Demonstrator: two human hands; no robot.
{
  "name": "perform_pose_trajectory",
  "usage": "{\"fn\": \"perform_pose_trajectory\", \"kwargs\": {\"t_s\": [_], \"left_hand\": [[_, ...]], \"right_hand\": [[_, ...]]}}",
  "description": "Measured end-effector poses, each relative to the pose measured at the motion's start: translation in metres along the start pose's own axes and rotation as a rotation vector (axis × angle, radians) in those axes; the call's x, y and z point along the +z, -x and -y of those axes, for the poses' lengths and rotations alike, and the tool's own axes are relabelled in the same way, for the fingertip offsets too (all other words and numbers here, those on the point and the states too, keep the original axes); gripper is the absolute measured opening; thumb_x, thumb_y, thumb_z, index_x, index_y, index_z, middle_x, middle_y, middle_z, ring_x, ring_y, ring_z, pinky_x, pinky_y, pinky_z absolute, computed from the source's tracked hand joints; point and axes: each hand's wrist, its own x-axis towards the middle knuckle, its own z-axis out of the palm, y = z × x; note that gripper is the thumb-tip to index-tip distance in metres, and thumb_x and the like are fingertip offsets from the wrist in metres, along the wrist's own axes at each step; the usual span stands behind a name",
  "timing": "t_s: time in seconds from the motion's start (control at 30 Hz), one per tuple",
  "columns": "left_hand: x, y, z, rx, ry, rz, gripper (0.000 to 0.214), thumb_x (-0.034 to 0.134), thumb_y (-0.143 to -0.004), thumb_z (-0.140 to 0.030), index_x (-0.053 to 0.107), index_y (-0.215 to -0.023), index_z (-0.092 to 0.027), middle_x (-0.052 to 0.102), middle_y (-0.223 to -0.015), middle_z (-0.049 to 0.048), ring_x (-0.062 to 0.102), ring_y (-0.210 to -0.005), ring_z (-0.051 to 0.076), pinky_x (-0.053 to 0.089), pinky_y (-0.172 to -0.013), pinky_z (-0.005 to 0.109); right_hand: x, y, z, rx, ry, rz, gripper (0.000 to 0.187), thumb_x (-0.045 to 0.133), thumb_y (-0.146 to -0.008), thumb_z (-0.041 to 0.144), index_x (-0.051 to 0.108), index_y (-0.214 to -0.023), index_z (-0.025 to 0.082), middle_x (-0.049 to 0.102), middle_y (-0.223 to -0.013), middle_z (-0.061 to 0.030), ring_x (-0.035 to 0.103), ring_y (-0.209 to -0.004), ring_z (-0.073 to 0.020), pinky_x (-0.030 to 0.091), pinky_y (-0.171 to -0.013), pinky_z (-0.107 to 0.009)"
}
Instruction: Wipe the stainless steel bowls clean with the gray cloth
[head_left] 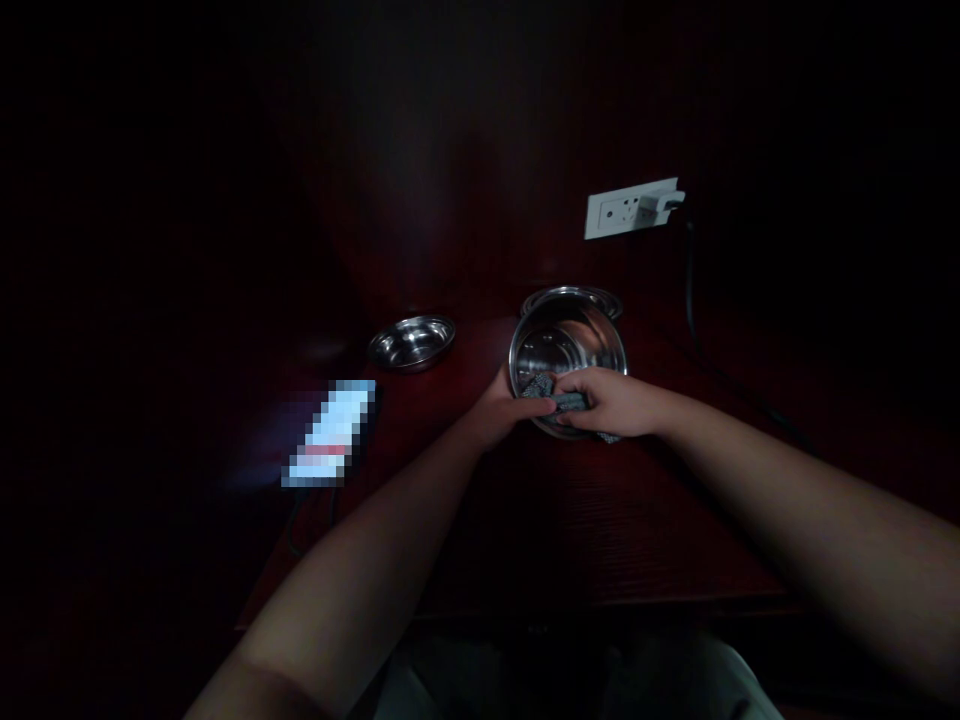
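A shiny steel pot [568, 335] is tilted with its open mouth facing me, above a dark red table. My left hand [504, 408] grips its lower left rim, thumb over the edge and the other fingers hidden behind the wall. At the near rim my right hand [604, 402] is closed on a grey patterned cloth [538, 388]. Part of the cloth lies inside the pot and a corner hangs below the right hand. The left thumb touches or lies very near the cloth.
A shallow steel bowl [412, 343] sits to the left. Another round steel dish [576, 297] is partly hidden behind the pot. A lit phone [330, 435], blurred out, lies at the table's left. A wall socket [634, 208] holds a plug whose black cable [691, 290] runs down rightwards.
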Motion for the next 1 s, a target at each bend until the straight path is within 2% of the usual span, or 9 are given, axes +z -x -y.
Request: {"fn": "perform_pose_trajectory", "kwargs": {"t_s": [0.17, 0.33, 0.4, 0.53, 0.63, 0.73, 0.9, 1.0], "left_hand": [[0.002, -0.001, 0.002, -0.034, 0.076, -0.072, 0.055, 0.071, -0.055, -0.017, 0.056, -0.107, -0.015, 0.065, -0.103, 0.0085, 0.060, -0.100, 0.026, 0.042, -0.092, 0.044], [0.005, 0.000, -0.001, -0.034, 0.135, -0.105, 0.067, 0.070, -0.053, -0.014, 0.051, -0.117, -0.018, 0.064, -0.108, 0.0081, 0.058, -0.104, 0.028, 0.042, -0.093, 0.045], [0.005, 0.000, -0.002, -0.047, 0.137, -0.114, 0.068, 0.069, -0.053, -0.013, 0.050, -0.118, -0.018, 0.064, -0.108, 0.0081, 0.058, -0.104, 0.028, 0.042, -0.092, 0.045], [0.006, 0.002, -0.003, -0.079, 0.137, -0.135, 0.057, 0.071, -0.055, -0.016, 0.055, -0.110, -0.016, 0.065, -0.107, 0.0081, 0.059, -0.103, 0.027, 0.042, -0.093, 0.044], [0.007, 0.002, -0.004, -0.089, 0.130, -0.142, 0.053, 0.074, -0.058, -0.020, 0.056, -0.108, -0.016, 0.065, -0.105, 0.0077, 0.060, -0.100, 0.025, 0.043, -0.092, 0.043], [0.009, 0.001, -0.003, -0.075, 0.124, -0.158, 0.053, 0.075, -0.059, -0.023, 0.057, -0.109, -0.017, 0.067, -0.099, 0.0066, 0.062, -0.094, 0.023, 0.045, -0.089, 0.041], [0.009, -0.004, -0.002, -0.084, 0.181, -0.276, 0.038, 0.070, -0.067, -0.034, 0.061, -0.097, -0.013, 0.068, -0.088, 0.0070, 0.062, -0.091, 0.023, 0.045, -0.089, 0.040], [0.010, -0.003, -0.004, -0.097, 0.205, -0.267, 0.042, 0.071, -0.067, -0.041, 0.062, -0.097, -0.013, 0.069, -0.093, 0.0087, 0.062, -0.096, 0.025, 0.045, -0.089, 0.040]], "right_hand": [[0.000, 0.000, 0.004, 0.069, 0.128, -0.057, 0.011, 0.056, -0.073, 0.023, 0.063, -0.080, 0.018, 0.066, -0.078, -0.0033, 0.060, -0.072, -0.0170, 0.045, -0.067, -0.029], [-0.001, -0.001, 0.004, 0.184, 0.383, -0.175, 0.011, 0.056, -0.070, 0.020, 0.063, -0.078, 0.019, 0.066, -0.084, -0.0086, 0.061, -0.080, -0.0231, 0.044, -0.072, -0.034], [-0.001, -0.001, 0.004, 0.182, 0.433, -0.202, 0.012, 0.055, -0.071, 0.020, 0.063, -0.080, 0.019, 0.065, -0.085, -0.0101, 0.060, -0.083, -0.0250, 0.043, -0.074, -0.036], [0.001, -0.001, 0.005, 0.155, 0.468, -0.209, 0.010, 0.055, -0.071, 0.019, 0.061, -0.078, 0.018, 0.064, -0.086, -0.0113, 0.059, -0.083, -0.0255, 0.043, -0.073, -0.036], [0.002, 0.000, 0.005, 0.148, 0.387, -0.156, 0.011, 0.055, -0.071, 0.020, 0.061, -0.079, 0.017, 0.065, -0.083, -0.0094, 0.059, -0.076, -0.0220, 0.044, -0.070, -0.033], [0.002, 0.002, 0.006, 0.115, 0.232, -0.101, 0.018, 0.055, -0.074, 0.022, 0.063, -0.089, 0.017, 0.067, -0.084, -0.0067, 0.059, -0.074, -0.0188, 0.045, -0.068, -0.031], [0.004, 0.002, 0.012, -0.029, -0.017, -0.024, 0.018, 0.054, -0.080, 0.026, 0.061, -0.095, 0.018, 0.067, -0.089, -0.0040, 0.060, -0.080, -0.0165, 0.046, -0.075, -0.028], [0.005, 0.000, 0.012, -0.090, -0.077, -0.020, 0.017, 0.055, -0.080, 0.025, 0.061, -0.095, 0.018, 0.066, -0.092, -0.0042, 0.060, -0.085, -0.0171, 0.046, -0.080, -0.030]]}}
